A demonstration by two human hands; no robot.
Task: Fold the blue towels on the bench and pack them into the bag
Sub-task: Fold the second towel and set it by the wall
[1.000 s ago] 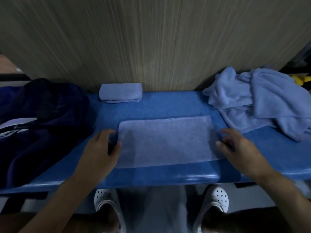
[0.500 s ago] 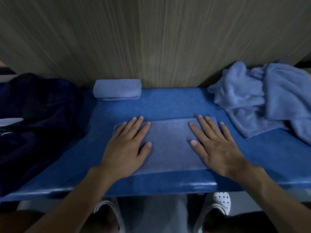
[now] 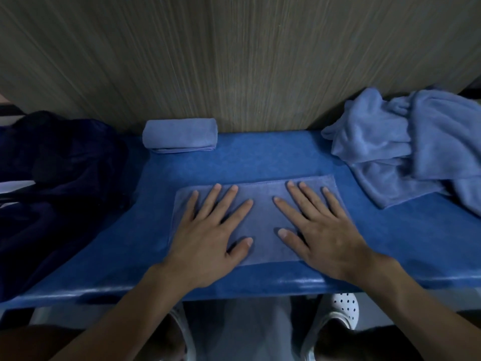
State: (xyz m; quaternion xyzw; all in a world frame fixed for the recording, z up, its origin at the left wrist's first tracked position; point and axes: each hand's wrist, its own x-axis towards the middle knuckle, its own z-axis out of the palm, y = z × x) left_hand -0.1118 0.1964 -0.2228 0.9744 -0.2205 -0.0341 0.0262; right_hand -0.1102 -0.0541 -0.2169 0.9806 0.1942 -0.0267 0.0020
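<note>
**One towel folded, one under the palms, a heap still to go**

Head view: both hands lie flat on a partly folded blue towel (image 3: 263, 220) spread on the bench (image 3: 260, 157). The left hand (image 3: 208, 238) and the right hand (image 3: 320, 235) rest side by side, fingers straight and spread, palms down. Neither is curled round anything. They press on the cloth and do not grasp it. The towel runs out past the left hand's little finger on one side and past the right hand's on the other. Its far hem lies just beyond the fingertips, its near edge under the heels of the palms.

Beyond the left hand's fingertips, against the wood-grain wall, sits a finished folded towel (image 3: 179, 135), well apart from the hands. Out past the right hand lies a rumpled heap of unfolded towels (image 3: 406, 147), one corner near the pressed towel but not touching it. Out past the left hand slumps a dark navy bag (image 3: 59, 178). No towel shows in it, though its inside cannot be seen.

By my reading the task is early. One towel is done, one is mid-fold and being smoothed, the heap is untouched and no packing shows.
</note>
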